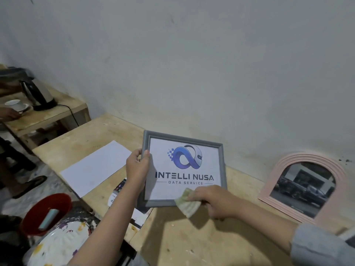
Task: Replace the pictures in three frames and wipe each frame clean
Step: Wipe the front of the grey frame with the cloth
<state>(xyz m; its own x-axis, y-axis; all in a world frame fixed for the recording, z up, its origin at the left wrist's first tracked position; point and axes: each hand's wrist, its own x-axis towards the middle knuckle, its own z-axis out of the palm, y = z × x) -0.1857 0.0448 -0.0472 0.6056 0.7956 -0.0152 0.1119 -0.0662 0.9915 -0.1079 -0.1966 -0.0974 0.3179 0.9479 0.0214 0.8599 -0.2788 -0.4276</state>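
The picture (184,167) in the grey frame (222,166) reads "INTELLI NUSA DATA SERVICE".

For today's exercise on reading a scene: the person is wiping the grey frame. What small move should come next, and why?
Probably sweep the cloth up across the glass: the right hand presses it only at the grey frame's bottom edge, while the left hand grips the frame's left side.

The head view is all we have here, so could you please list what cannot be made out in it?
- Grey frame: its lower right corner is hidden by the cloth and right hand.
- Frame's back: faces away.
- Items under the frame: covered by the left hand and forearm.
- Pink mirror: reflection too blurred.
- Second person at the left edge: cut off.
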